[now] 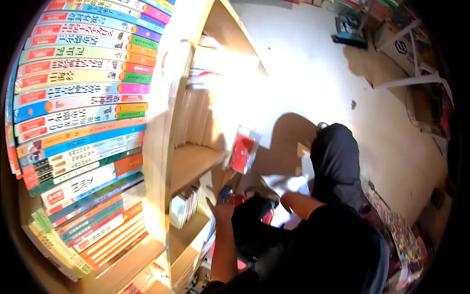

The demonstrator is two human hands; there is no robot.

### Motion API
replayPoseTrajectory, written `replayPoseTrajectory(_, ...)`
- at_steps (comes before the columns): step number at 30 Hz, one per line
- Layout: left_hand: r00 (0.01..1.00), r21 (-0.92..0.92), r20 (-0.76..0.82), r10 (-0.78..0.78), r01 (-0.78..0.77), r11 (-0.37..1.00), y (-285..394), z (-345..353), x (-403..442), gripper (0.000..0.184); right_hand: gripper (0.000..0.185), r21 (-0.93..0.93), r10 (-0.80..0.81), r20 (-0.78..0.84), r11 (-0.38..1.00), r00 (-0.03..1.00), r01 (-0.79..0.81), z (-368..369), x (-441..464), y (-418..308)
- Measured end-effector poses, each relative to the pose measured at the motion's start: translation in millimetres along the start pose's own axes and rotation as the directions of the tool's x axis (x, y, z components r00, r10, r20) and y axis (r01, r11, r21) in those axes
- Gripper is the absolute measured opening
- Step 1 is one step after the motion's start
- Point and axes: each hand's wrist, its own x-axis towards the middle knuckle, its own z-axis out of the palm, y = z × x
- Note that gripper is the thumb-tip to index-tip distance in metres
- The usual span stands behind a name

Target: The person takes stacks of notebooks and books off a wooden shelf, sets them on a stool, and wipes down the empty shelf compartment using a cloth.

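Observation:
My left hand point(223, 208) is low beside the bookshelf, with a small dark-blue object point(225, 193) at its fingers. What that object is does not show clearly. To the right, my right hand point(290, 201) is over a bright white sheet or bag point(289, 184), its fingertips mostly hidden. Just above the left hand, a red item in clear plastic wrap point(243, 153) stands tilted beside the shelf edge. Between my hands are a shoe point(264, 196) and some red material, partly covered by my dark clothing.
A wooden bookshelf point(169, 122) stands at left, packed with colourful books point(88, 76) and thinner ones on its inner shelves. My bent knee point(335, 152) is right of centre. A white metal frame point(411, 81), boxes and a dark-teal object point(351, 30) are at upper right.

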Motion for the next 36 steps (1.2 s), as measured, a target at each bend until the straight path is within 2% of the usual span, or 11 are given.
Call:
replayPoseTrajectory(1, 0.998, -0.064, -0.050, 0.034, -0.037, 0.997, -3, 16, 6, 0.079, 0.046, 0.019, 0.007, -0.046, 1.000, 0.999, -0.006, -4, 15, 3)
replayPoseTrajectory(2, 0.995, -0.065, 0.070, 0.074, -0.069, 0.995, -3, 4, 24, 0.075, 0.046, 0.038, 0.012, -0.085, 0.999, 0.996, -0.008, -6, 30, 7)
replayPoseTrajectory(4, 0.987, -0.107, 0.024, 0.156, -0.153, 0.982, -6, 15, 48, 0.071, 0.046, 0.077, 0.021, -0.167, 0.997, 0.986, -0.008, -14, 58, 14)
replayPoseTrajectory(5, 0.971, -0.140, -0.156, 0.183, -0.205, 0.969, -13, 43, 30, 0.070, 0.046, 0.092, 0.023, -0.198, 0.996, 0.980, -0.005, -17, 70, 18)
replayPoseTrajectory(7, 0.946, -0.055, 0.093, 0.310, -0.306, 0.950, -23, 55, 29, 0.074, 0.047, 0.116, 0.034, -0.262, 0.993, 0.964, -0.003, -25, 95, 25)
replayPoseTrajectory(10, 0.898, -0.048, 0.037, 0.438, -0.436, 0.899, -27, 54, 33, 0.073, 0.047, 0.137, 0.049, -0.333, 0.991, 0.942, -0.003, -38, 128, 37)
replayPoseTrajectory(15, 0.811, -0.176, 0.209, 0.546, -0.518, 0.837, -28, 53, 30, 0.058, 0.047, 0.149, 0.073, -0.421, 0.989, 0.904, -0.011, -59, 168, 58)
replayPoseTrajectory(23, 0.865, -0.392, 0.120, 0.487, -0.410, 0.824, -27, 54, 20, 0.049, 0.047, 0.138, 0.115, -0.492, 0.989, 0.863, -0.053, -79, 207, 85)
replayPoseTrajectory(28, 0.838, -0.290, 0.099, 0.537, -0.492, 0.821, -28, 48, 21, 0.049, 0.048, 0.145, 0.118, -0.503, 0.988, 0.856, -0.050, -72, 221, 106)
replayPoseTrajectory(32, 0.868, -0.276, 0.168, 0.467, -0.413, 0.868, -26, 51, 16, 0.049, 0.048, 0.181, 0.103, -0.496, 0.983, 0.862, -0.014, -52, 229, 122)
replayPoseTrajectory(36, 0.861, -0.256, 0.111, 0.497, -0.458, 0.851, -22, 40, 25, 0.034, 0.048, 0.214, 0.083, -0.489, 0.976, 0.868, 0.027, -35, 238, 130)
